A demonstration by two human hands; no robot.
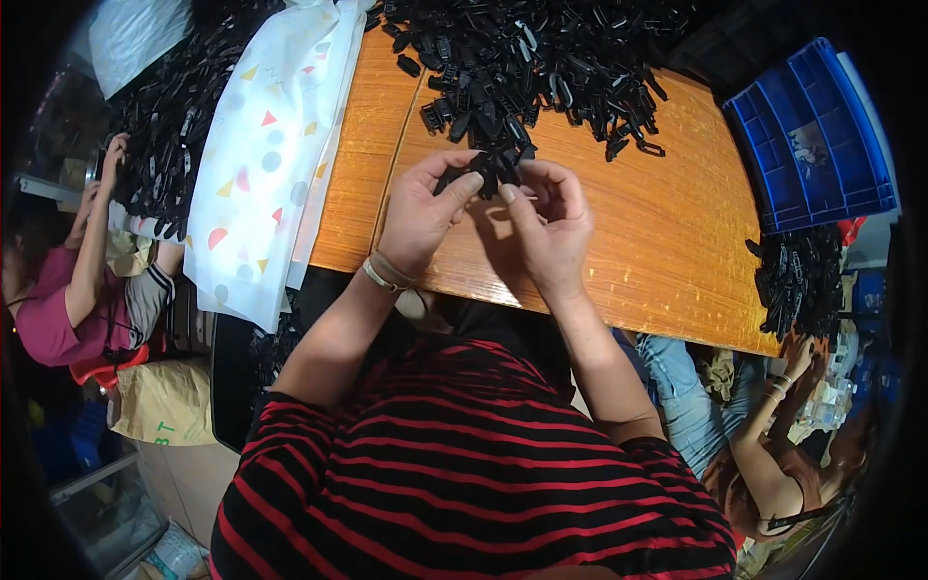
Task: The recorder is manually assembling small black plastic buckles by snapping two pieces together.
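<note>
Near the front edge of the wooden table, my left hand [425,211] and my right hand [555,230] meet around small black plastic parts [491,174]. My left thumb and fingers pinch one dark part, and a similar part sits between my right thumb and fingers. The two parts touch or nearly touch; their exact shape is partly hidden by my fingers. Just beyond my fingertips spreads a big heap of black plastic parts [551,68], many long and narrow, some with open slots like clip frames.
The wooden tabletop [667,242] bears the heap. At left lies a white patterned plastic sheet [256,164], beside another dark heap [164,135] where a person in purple [72,300] works. A blue crate [817,140] stands at right, near black parts [800,275] and another person's arm [764,435].
</note>
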